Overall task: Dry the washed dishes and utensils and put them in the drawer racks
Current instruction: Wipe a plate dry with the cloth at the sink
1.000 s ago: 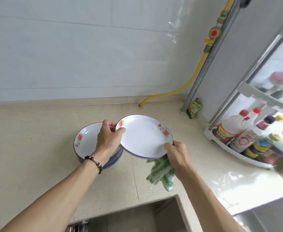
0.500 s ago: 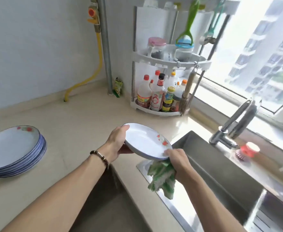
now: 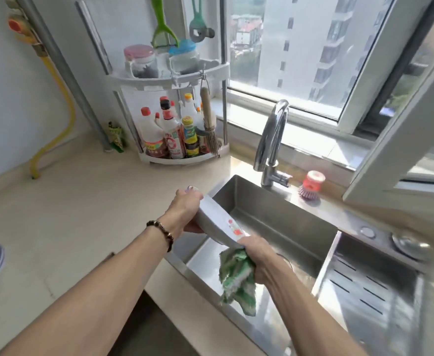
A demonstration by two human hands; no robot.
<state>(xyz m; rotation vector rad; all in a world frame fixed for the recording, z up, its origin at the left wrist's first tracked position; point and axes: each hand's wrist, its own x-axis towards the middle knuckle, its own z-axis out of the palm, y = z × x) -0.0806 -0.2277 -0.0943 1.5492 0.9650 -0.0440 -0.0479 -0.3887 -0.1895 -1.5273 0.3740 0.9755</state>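
The plate point(image 3: 217, 222) is tilted over the sink point(image 3: 275, 222) at 6 o'clock of the tap point(image 3: 272, 140) — probably to drain — left hand point(image 3: 185, 211) gripping its far rim, right hand point(image 3: 259, 255) pinching the near rim with the green cloth point(image 3: 236, 276).

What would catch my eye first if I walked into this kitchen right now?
Probably the white plate with red flowers, tilted steeply over the steel sink, gripped by the left hand at its far edge and the right hand at its near edge. That right hand also clutches a green-and-white cloth. Behind, a corner rack holds sauce bottles.
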